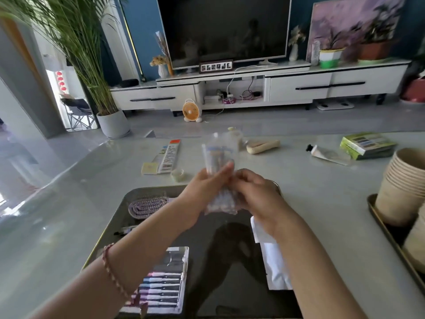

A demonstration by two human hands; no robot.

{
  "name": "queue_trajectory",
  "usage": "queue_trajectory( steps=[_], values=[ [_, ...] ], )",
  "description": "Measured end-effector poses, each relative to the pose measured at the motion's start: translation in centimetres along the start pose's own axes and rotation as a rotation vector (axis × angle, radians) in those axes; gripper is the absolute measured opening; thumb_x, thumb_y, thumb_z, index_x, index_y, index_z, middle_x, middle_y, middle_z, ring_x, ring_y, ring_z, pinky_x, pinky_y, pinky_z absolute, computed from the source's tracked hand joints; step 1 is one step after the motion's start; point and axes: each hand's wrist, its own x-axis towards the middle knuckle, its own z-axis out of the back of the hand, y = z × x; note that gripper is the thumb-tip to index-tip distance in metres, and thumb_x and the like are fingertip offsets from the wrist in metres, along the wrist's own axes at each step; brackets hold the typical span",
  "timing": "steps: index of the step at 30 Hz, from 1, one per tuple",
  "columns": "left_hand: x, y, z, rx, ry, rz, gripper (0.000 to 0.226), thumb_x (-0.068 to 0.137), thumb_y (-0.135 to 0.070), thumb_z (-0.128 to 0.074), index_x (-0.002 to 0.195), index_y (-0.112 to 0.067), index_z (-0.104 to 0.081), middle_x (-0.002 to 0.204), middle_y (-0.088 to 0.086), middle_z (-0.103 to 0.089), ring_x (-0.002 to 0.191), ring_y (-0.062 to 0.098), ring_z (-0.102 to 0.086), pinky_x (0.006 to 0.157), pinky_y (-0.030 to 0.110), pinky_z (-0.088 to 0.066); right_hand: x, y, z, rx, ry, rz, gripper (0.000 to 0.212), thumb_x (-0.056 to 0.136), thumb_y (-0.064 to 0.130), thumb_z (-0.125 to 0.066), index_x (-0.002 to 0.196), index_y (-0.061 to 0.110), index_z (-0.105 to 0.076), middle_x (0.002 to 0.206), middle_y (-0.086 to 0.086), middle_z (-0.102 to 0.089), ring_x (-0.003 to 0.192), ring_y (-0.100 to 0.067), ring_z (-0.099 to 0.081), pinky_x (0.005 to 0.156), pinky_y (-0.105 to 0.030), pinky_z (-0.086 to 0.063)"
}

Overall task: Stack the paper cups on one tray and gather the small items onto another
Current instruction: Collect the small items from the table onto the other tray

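Observation:
My left hand [207,185] and my right hand [255,194] both grip a clear plastic bag of small items [219,157], held upright above the far edge of a dark tray [110,224]. On this tray lie a purple hairbrush [147,207], a pack of coloured pens [164,286], a dark pen [124,230] and a white packet [272,261]. A stack of brown paper cups [402,189] stands on a second tray [391,240] at the right, with another cup [416,240] beside it.
On the table beyond lie a long printed box [169,156], a yellow pad [149,168], a small round jar [177,174], a beige case [262,146], a tube with a black cap [328,154] and a green box [368,145].

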Motion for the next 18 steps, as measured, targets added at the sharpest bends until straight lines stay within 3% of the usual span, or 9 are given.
queue_trajectory(
  steps=[1,3,5,7,9,13,14,16,18],
  values=[
    [-0.1,0.3,-0.5,-0.004,-0.013,0.007,0.029,0.092,-0.03,-0.051,0.086,-0.004,-0.062,0.07,0.009,-0.066,0.055,0.012,-0.064,0.06,0.024,-0.055,-0.1,0.3,0.6,-0.138,-0.006,0.021,0.02,0.093,0.021,-0.053,0.075,0.015,-0.057,0.064,0.004,-0.06,0.057,-0.006,-0.056,0.059,-0.02,-0.046],
    [0.0,1.3,-0.8,0.006,-0.074,0.066,0.025,0.094,-0.023,-0.051,0.08,-0.004,-0.061,0.072,0.01,-0.064,0.053,0.012,-0.063,0.062,0.026,-0.054,0.2,0.5,2.1,-0.368,-0.075,0.06,0.025,0.094,0.028,-0.05,0.081,0.009,-0.059,0.075,-0.003,-0.063,0.066,-0.014,-0.059,0.066,-0.027,-0.047],
    [0.1,2.6,-0.6,0.038,-0.122,0.159,0.024,0.092,-0.022,-0.054,0.079,-0.002,-0.06,0.075,0.015,-0.063,0.061,0.021,-0.063,0.074,0.036,-0.054,0.4,0.4,4.1,-0.559,-0.245,0.098,0.032,0.094,0.031,-0.048,0.088,0.002,-0.06,0.088,-0.011,-0.067,0.081,-0.025,-0.062,0.076,-0.035,-0.048],
    [-0.1,3.5,-0.7,0.068,-0.117,0.237,0.024,0.089,-0.02,-0.059,0.092,0.003,-0.061,0.086,0.021,-0.065,0.078,0.033,-0.064,0.09,0.046,-0.052,0.2,0.1,5.5,-0.707,-0.356,0.126,0.027,0.094,0.028,-0.047,0.092,0.004,-0.06,0.092,-0.009,-0.065,0.086,-0.025,-0.059,0.071,-0.031,-0.044],
    [-0.3,3.8,-1.1,0.078,-0.094,0.262,0.027,0.088,-0.016,-0.06,0.103,0.006,-0.06,0.095,0.023,-0.065,0.085,0.035,-0.063,0.095,0.051,-0.048,0.1,-0.2,6.3,-0.698,-0.335,0.123,0.018,0.094,0.024,-0.049,0.09,0.01,-0.059,0.091,-0.008,-0.065,0.085,-0.022,-0.06,0.069,-0.03,-0.046],
    [0.1,3.9,-2.6,0.091,0.004,0.232,0.028,0.091,-0.021,-0.055,0.104,0.004,-0.057,0.096,0.02,-0.063,0.079,0.03,-0.062,0.095,0.052,-0.048,0.3,-0.2,6.0,-0.607,-0.296,0.125,0.013,0.092,0.02,-0.052,0.083,0.015,-0.059,0.091,-0.008,-0.067,0.087,-0.025,-0.064,0.087,-0.043,-0.052],
    [0.4,4.0,-2.9,0.169,-0.017,0.223,0.034,0.092,-0.028,-0.052,0.106,0.002,-0.057,0.099,0.019,-0.062,0.085,0.03,-0.061,0.096,0.049,-0.047,0.3,-0.1,5.7,-0.614,-0.294,0.139,0.012,0.092,0.021,-0.052,0.086,0.014,-0.06,0.094,-0.008,-0.068,0.09,-0.024,-0.064,0.087,-0.04,-0.051],
    [1.0,4.0,-2.6,0.54,-0.123,0.193,0.045,0.094,-0.039,-0.043,0.114,-0.001,-0.054,0.115,0.021,-0.055,0.11,0.035,-0.052,0.101,0.044,-0.041,0.4,-0.1,5.0,-0.621,-0.278,0.165,0.013,0.092,0.021,-0.051,0.09,0.013,-0.06,0.095,-0.006,-0.068,0.091,-0.022,-0.063,0.081,-0.032,-0.048],
    [1.3,3.5,-1.9,0.81,-0.221,0.119,0.038,0.094,-0.036,-0.039,0.108,-0.004,-0.054,0.122,0.02,-0.048,0.12,0.037,-0.041,0.099,0.041,-0.036,0.6,-0.4,4.4,-0.645,-0.242,0.164,0.017,0.092,0.022,-0.052,0.092,0.009,-0.062,0.092,-0.005,-0.067,0.088,-0.021,-0.062,0.076,-0.028,-0.045]
  ],
)
